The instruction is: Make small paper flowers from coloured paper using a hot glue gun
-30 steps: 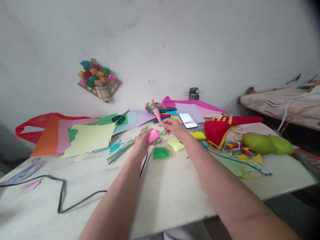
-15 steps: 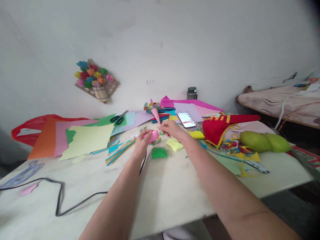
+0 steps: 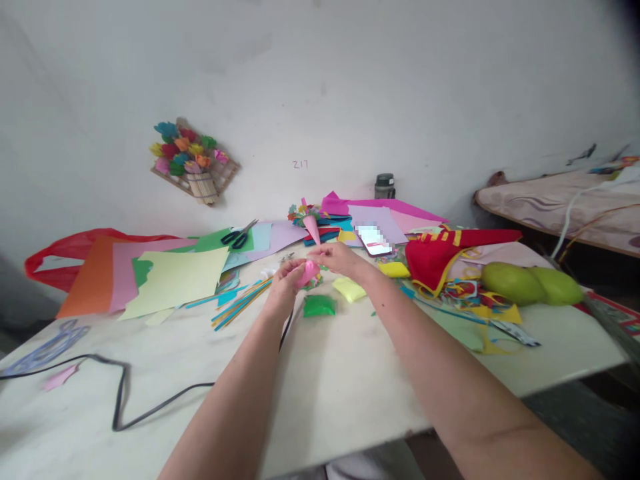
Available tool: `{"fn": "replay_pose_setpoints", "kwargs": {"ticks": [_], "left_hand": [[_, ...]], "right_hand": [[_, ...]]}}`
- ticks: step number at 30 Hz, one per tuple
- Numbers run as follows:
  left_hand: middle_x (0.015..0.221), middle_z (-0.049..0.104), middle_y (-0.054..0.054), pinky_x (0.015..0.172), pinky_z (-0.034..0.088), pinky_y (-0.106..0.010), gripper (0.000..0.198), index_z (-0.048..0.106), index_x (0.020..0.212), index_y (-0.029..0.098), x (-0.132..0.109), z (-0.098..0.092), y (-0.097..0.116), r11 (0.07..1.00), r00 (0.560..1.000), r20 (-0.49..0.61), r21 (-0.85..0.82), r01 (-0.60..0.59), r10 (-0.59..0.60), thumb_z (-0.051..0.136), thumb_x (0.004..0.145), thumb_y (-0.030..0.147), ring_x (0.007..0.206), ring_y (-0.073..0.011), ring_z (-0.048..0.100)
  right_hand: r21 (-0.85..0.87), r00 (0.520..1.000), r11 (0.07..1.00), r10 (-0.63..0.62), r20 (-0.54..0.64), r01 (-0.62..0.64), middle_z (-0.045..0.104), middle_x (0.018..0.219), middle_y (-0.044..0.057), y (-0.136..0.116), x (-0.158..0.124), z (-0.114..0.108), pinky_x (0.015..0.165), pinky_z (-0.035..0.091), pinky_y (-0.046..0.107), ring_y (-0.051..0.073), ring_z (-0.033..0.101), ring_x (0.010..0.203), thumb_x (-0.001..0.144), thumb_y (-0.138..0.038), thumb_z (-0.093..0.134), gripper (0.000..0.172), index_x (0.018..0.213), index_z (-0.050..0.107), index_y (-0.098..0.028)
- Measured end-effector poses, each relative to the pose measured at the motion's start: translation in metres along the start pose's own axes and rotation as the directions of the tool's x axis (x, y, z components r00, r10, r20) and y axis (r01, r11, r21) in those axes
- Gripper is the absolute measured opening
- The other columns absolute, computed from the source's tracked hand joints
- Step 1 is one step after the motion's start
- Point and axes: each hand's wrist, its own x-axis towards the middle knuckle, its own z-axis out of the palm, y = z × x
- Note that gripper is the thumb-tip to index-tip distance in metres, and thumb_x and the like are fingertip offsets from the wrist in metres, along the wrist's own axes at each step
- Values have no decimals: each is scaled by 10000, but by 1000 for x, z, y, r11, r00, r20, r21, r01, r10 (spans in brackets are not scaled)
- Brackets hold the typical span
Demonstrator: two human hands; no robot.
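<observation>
A small shiny bright pink packet (image 3: 308,272) is in my left hand (image 3: 289,277), with the fingers closed round its left side. My right hand (image 3: 336,257) is right above it, thumb and fingertips pinched together at its top; what they hold, if anything, is too small to make out. Just below the hands, a green packet (image 3: 319,306) lies flat on the table. A pale yellow packet (image 3: 349,289) rests to its right, close to my right forearm. Behind my hands stands a pink paper cone (image 3: 311,229) with colourful paper pieces at its top.
Coloured paper sheets (image 3: 175,283) and black-handled scissors (image 3: 239,235) lie to the left. Blue and yellow strips (image 3: 243,305) lie beside my left hand. A phone (image 3: 373,240), red cloth (image 3: 433,260) and green balloon (image 3: 530,283) are to the right. A black cable (image 3: 120,393) crosses the table's left side.
My right hand has moved slightly left, bringing its fingertips over the pink packet. My left hand keeps hold of the packet in nearly the same place.
</observation>
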Motion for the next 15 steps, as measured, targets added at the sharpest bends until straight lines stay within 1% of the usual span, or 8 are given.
{"fn": "replay_pose_setpoints", "kwargs": {"ticks": [2,5,7,10,13,15], "left_hand": [[718,627,-48,504,470,-234,288,558,818,118,0,0,1,999,999,21,-42,33,-32,670,600,269,633,-157,607],[762,638,-82,498,481,-237,279,543,866,112,1,-1,1,991,993,55,-76,109,-105,636,643,250,676,-186,626],[790,642,-100,492,484,-238,274,535,889,113,2,-1,2,982,986,73,-102,157,-150,602,679,276,694,-198,633],[802,646,-128,467,482,-244,310,537,891,108,1,-2,4,967,973,90,-126,221,-211,526,739,378,691,-215,637],[768,651,-132,407,458,-235,351,542,908,101,0,-2,6,957,959,72,-75,280,-275,492,759,416,616,-210,636],[755,654,-124,387,451,-228,361,541,923,103,-1,-1,7,957,958,45,-40,286,-284,488,763,422,579,-201,632]], "right_hand": [[-60,998,997,-53,-32,51,593,646,16,1,1,4,543,382,209,100,504,598,642,-339,616,261,778,669,-122],[-55,996,996,-70,-64,66,606,641,25,4,4,7,587,396,233,122,524,626,632,-320,617,223,716,673,-121],[-34,996,998,-55,-70,53,599,622,22,6,5,7,583,393,239,122,518,609,629,-304,615,205,698,668,-119],[-28,996,999,-46,-74,44,575,587,10,6,4,7,561,379,235,113,493,579,622,-303,616,204,682,661,-113],[-35,996,999,-38,-85,35,531,531,-7,4,3,6,522,347,226,101,457,539,612,-336,620,234,652,647,-108],[-46,994,999,-30,-102,25,502,498,-15,2,2,7,499,322,224,94,432,514,606,-361,621,254,619,634,-107]]}}
